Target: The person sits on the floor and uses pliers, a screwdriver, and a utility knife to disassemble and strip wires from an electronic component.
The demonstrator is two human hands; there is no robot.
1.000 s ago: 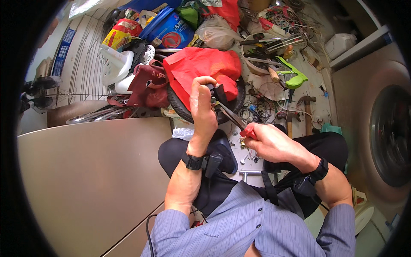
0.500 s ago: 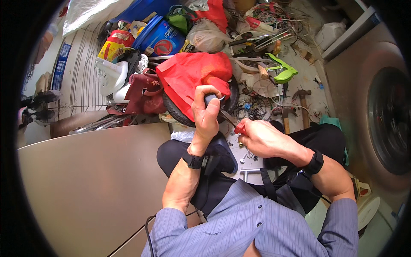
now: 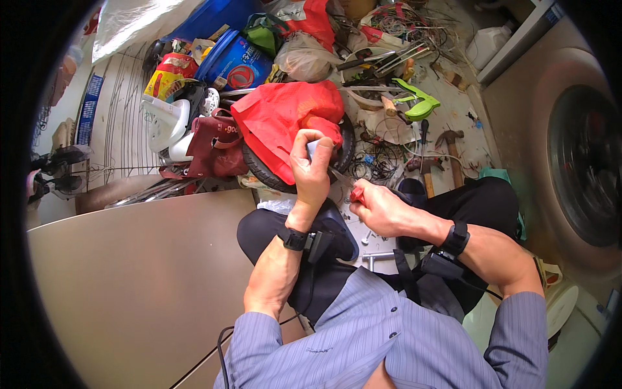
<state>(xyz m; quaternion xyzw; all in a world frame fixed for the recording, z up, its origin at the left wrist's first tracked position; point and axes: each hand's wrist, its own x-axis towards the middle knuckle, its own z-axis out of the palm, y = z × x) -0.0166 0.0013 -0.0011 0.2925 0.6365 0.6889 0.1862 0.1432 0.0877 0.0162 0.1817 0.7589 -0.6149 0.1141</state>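
My left hand (image 3: 311,174) is closed around a small grey piece (image 3: 313,150), its kind mostly hidden by the fingers and thumb. My right hand (image 3: 383,209) grips a red-handled screwdriver (image 3: 357,194). Its thin metal shaft slants up and left toward the piece in my left hand; whether the tip touches it, I cannot tell. Both hands are raised above the floor between my knees. Just beyond them lies a red cloth bag (image 3: 291,123) on top of a black tyre (image 3: 262,174).
Hammers (image 3: 451,139), a lime-green clamp-like tool (image 3: 418,100) and tangled wires (image 3: 382,172) cover the floor ahead. A metal T-shaped tool (image 3: 379,255) lies between my legs. A washing machine (image 3: 586,162) stands right, a smooth beige panel (image 3: 142,279) left, a blue bucket (image 3: 234,61) far left.
The grey piece in my left hand has turned and shows a lighter face. My right hand has shifted slightly with the screwdriver. The whole view has moved a little.
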